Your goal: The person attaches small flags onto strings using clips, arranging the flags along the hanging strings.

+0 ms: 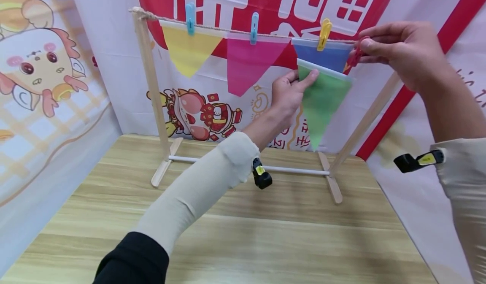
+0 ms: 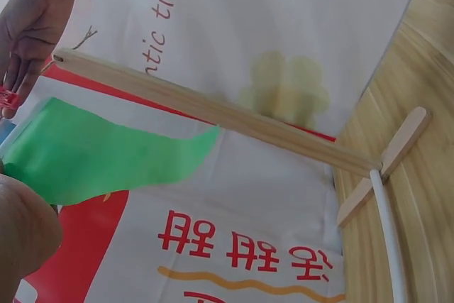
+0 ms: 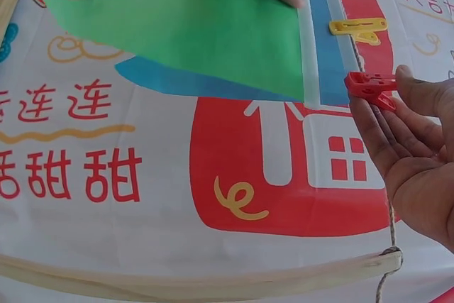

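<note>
A green pennant (image 1: pixel 325 96) hangs point down, its white-edged top pinched at the left corner by my left hand (image 1: pixel 290 90). It overlaps the blue pennant (image 1: pixel 303 50), which hangs from the rope (image 1: pixel 228 31) under a yellow clothespin (image 1: pixel 324 34). My right hand (image 1: pixel 404 52) pinches a red clothespin (image 3: pixel 370 89) beside the rope, at the blue pennant's right edge. Whether that clothespin grips the rope or cloth, I cannot tell. Further left, blue clothespins (image 1: pixel 254 28) hold a magenta pennant (image 1: pixel 252 60) and a yellow pennant (image 1: pixel 190 50).
The rope spans a wooden stand with a left post (image 1: pixel 152 81) and a right post (image 1: pixel 366 121). A white rod (image 1: pixel 296 171) joins the feet on the wood-grain table (image 1: pixel 243 242). Behind hangs a printed cloth backdrop (image 1: pixel 129 64).
</note>
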Tool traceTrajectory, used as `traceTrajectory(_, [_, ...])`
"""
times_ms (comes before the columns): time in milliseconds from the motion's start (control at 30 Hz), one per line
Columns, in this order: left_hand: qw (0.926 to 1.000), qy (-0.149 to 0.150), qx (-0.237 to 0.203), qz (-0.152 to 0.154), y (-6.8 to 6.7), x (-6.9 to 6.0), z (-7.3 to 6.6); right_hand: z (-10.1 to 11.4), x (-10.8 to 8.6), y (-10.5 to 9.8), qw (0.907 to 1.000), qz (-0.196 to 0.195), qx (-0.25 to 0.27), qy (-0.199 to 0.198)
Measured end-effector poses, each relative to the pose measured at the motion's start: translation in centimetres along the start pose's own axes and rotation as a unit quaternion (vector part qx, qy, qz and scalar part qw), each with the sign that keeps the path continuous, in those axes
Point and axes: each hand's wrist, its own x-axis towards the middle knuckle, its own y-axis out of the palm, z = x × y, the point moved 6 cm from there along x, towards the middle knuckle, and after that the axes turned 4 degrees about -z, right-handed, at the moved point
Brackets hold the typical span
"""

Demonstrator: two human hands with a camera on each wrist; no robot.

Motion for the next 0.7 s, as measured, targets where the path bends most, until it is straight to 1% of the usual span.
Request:
traceTrajectory(167, [1.0000, -0.007, -0.005, -0.001, 0.9, -0.3, 0.2, 0.3, 0.0, -0.4, 0.9999, -0.007, 0.002, -0.008])
traceTrajectory(400, [0.9994, -0.032, -0.012, -0.006, 2.0, -0.7, 0.5, 0.7, 0.1, -1.0, 0.9997, -0.018, 0.008, -0.016])
traceTrajectory(533, [0.9992, -0.035, -0.015, -0.006, 2.5, -0.8, 0.6, 0.9, 0.2, -1.0, 0.9995, -0.018, 0.017, -0.021])
traceTrajectory(700, [0.9989, -0.039, -0.024, -0.011, 3.3, -0.9, 0.8, 1.2, 0.3, -1.1, 0.9993, -0.024, 0.010, -0.027])
